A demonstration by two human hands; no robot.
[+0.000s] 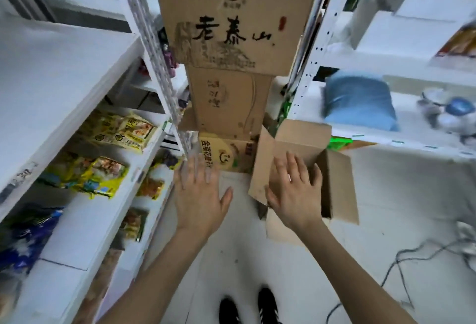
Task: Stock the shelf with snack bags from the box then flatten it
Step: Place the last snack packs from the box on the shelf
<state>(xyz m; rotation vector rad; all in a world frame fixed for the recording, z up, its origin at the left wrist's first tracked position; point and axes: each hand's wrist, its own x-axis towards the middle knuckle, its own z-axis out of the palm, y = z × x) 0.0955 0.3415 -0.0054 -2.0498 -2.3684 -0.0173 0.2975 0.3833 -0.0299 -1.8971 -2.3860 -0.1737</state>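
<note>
Two shoes (247,308) show at the bottom edge, and both bare forearms reach out from there over the floor. The left hand (201,190) hangs flat and loose, fingers spread and blurred at the tips. It holds nothing and sits just left of the box.

The right hand (293,190) lies palm-down on the open cardboard box (337,187). Its fingers are straight and splayed over the near flap and the mouth, with the thumb by the flap's lower edge, so it presses rather than grasps. That palm hides most of the inside, and I cannot tell whether any bags are left.

Left of the free hand, snack bags (103,177) sit on the white shelf (85,220). Beyond both hands, a stack of cartons (231,27) rises between the uprights.

If the box is empty, flattening is the job. I'd bring the free hand across to the far flap and open the bottom seam first. Then I'd push two diagonal corners together so the walls fold along their creases rather than buckle.
</note>
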